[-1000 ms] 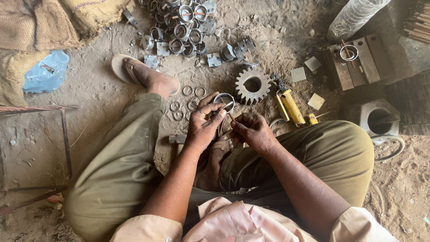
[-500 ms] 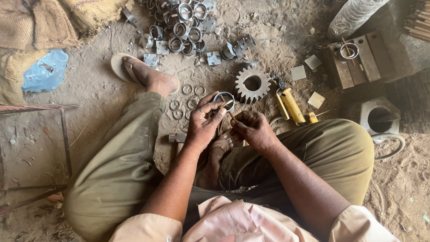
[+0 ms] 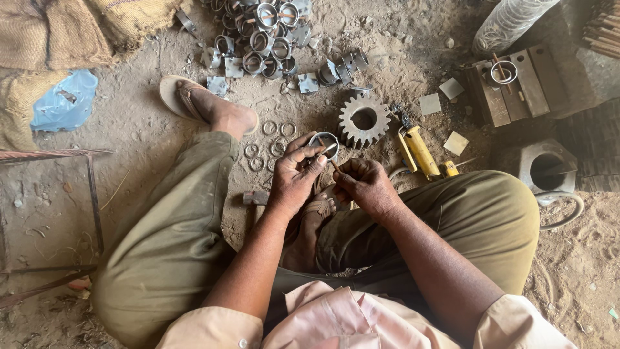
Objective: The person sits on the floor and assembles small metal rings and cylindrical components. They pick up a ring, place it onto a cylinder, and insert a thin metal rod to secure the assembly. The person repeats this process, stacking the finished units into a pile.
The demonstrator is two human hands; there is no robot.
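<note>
My left hand (image 3: 294, 181) grips a short shiny metal ring sleeve (image 3: 323, 143) by its rim, held just above my crossed legs. My right hand (image 3: 365, 186) pinches a thin brown stick (image 3: 334, 164) whose tip reaches into the ring. Both hands sit close together over my sandalled foot (image 3: 320, 210). A large toothed steel gear (image 3: 363, 119) lies flat in the dirt just beyond the hands. Several small flat washers (image 3: 274, 139) lie on the ground left of the ring.
A heap of similar metal sleeves and clamps (image 3: 265, 35) sits at the top. A yellow-handled tool (image 3: 420, 152) lies right of the gear. Metal blocks (image 3: 510, 84) and a hollow housing (image 3: 547, 169) stand at right; burlap sacks (image 3: 58, 39) and a blue bag (image 3: 64, 103) at left.
The hands have shifted only slightly; the stick's tip has worked a little at the ring's rim. Everything on the ground is as before.
</note>
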